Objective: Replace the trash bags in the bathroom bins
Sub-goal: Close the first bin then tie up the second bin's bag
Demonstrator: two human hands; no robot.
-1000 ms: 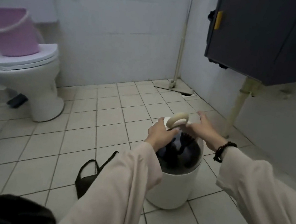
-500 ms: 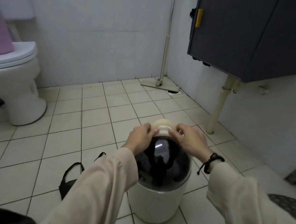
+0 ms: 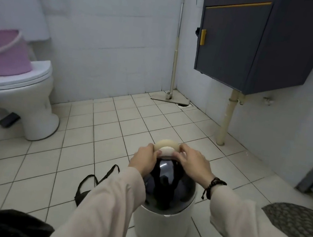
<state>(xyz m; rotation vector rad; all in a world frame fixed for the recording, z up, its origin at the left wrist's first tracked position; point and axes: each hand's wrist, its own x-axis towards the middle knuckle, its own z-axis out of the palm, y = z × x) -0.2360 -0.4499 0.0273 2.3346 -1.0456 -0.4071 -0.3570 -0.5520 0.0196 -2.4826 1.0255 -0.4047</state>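
Two hands, left hand (image 3: pixel 143 162) and right hand (image 3: pixel 193 163), both pinching one cream ring (image 3: pixel 165 147). One white bin (image 3: pixel 161 232) below grip, one black liner (image 3: pixel 164 182) inside. One black bag (image 3: pixel 80 196) left of grip. One pink bucket (image 3: pixel 6 55), one toilet (image 3: pixel 22 102), far left

Long, loose sleeves of pale beige cloth are worn on both arms, the left sleeve (image 3: pixel 101 207) and the right sleeve (image 3: pixel 256 234) ending at the wrists, just behind the fingers (image 3: pixel 187 153). A dark beaded bracelet (image 3: pixel 215 183) with a hanging cord is pictured between the right fingers and cuff.
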